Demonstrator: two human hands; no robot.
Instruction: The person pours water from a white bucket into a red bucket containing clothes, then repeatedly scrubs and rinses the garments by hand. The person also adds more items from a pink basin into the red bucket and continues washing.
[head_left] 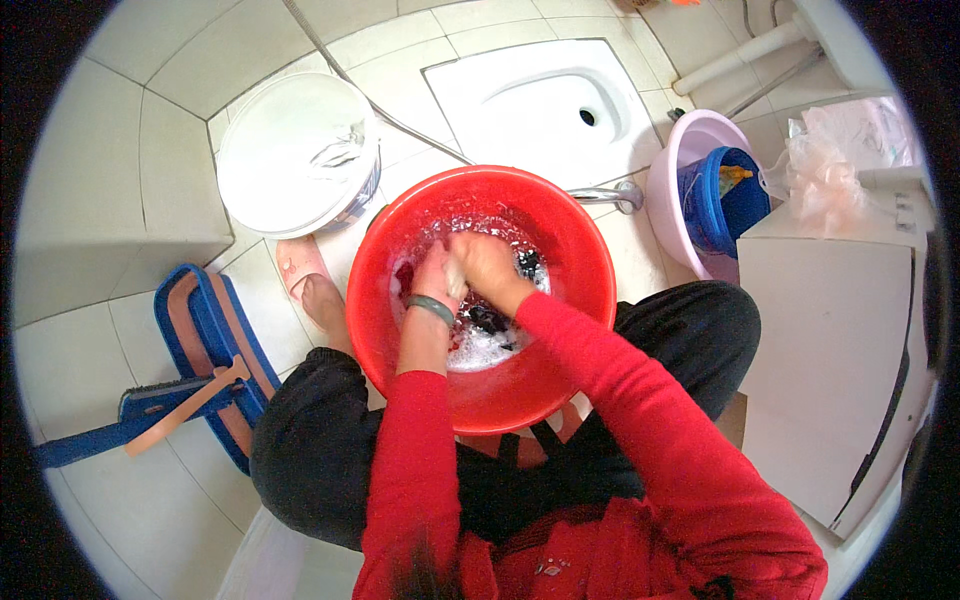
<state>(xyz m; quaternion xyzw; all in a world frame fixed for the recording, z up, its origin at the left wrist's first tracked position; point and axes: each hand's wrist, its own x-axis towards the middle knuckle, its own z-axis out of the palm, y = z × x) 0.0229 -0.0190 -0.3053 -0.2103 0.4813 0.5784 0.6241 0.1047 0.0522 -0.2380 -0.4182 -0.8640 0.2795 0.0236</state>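
A red plastic basin (570,365) stands between my knees with foamy water (480,350) in it. Dark wet cloth (488,319) shows among the suds. Over the water my left hand (434,273), with a dark bangle at its wrist, presses against my right hand (487,264). Both hands look closed. A small pale bit of something (455,276) shows between them, too little to name. The fingers mostly hide each other, and whether the dark cloth reaches up into either hand is unclear.
Behind the basin are a white lidded bucket (280,155), a squat toilet (520,100) and a metal pipe (605,195). A pink basin (665,190) holding a blue bucket (708,210) stands right, near a white cabinet (820,350). A blue dustpan (190,310) and brush (150,405) lie left.
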